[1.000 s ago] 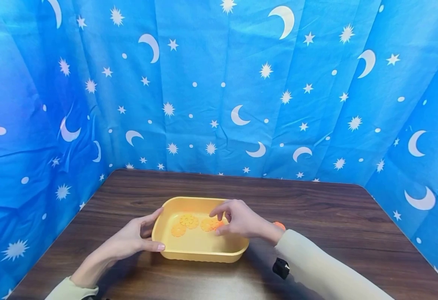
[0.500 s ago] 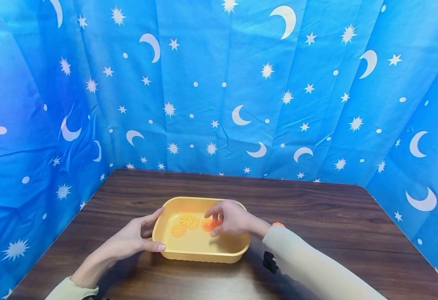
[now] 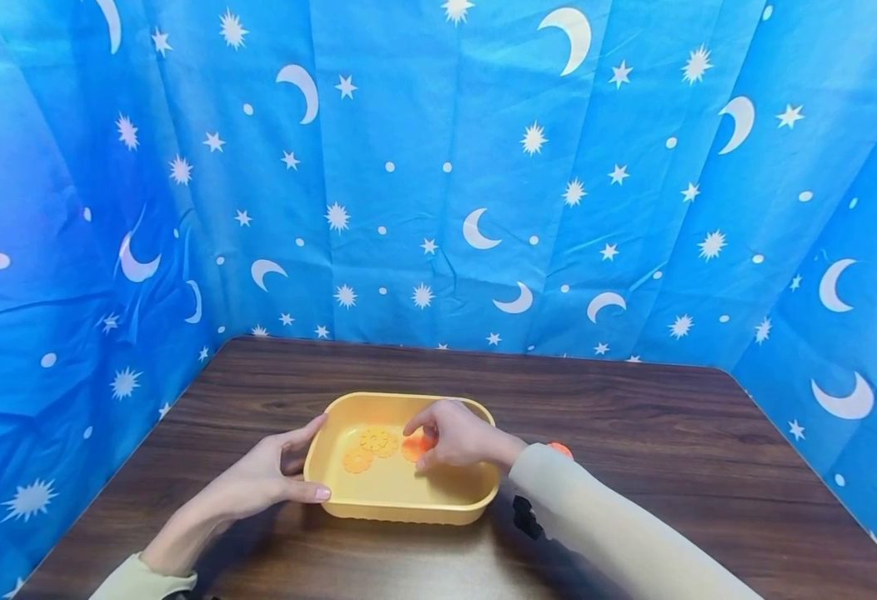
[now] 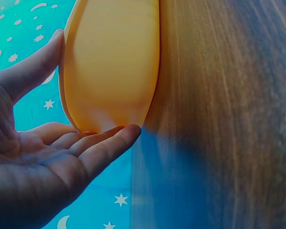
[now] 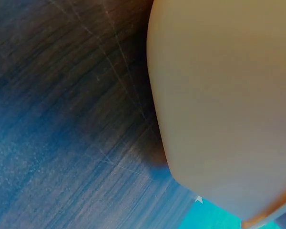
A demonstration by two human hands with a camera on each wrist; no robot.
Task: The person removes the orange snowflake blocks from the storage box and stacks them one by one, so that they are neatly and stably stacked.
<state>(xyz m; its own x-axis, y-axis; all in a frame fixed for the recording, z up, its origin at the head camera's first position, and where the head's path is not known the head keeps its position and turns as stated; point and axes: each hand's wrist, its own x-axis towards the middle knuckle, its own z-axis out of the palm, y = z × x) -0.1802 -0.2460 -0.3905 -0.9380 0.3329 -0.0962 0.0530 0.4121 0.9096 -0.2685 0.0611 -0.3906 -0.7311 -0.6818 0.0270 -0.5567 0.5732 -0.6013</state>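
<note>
My left hand (image 3: 258, 479) grips the left end of a yellow plastic tub (image 3: 401, 511), thumb on one side and fingers on the other. In the left wrist view, the left hand (image 4: 52, 148) has its fingertips against the tub's end wall (image 4: 112, 62). Inside the tub, several yellow-orange notched discs (image 3: 358, 461) lie flat and partly overlap. My right hand (image 3: 457, 435) reaches over the right side into the tub, thumb and forefinger curled around a bright orange notched disc (image 3: 413, 449). The hand partly hides it. In the right wrist view, only the tub's outer wall (image 5: 224, 95) shows.
Another orange disc (image 3: 561, 451) lies on the dark wooden table (image 3: 633, 417), half hidden behind the right sleeve (image 3: 596, 508). A blue curtain (image 3: 408, 167) with moons and stars hangs behind the table and along both sides.
My right hand has moved left inside the tub, the bright orange disc shifting left with it. The left hand and the tub have stayed put.
</note>
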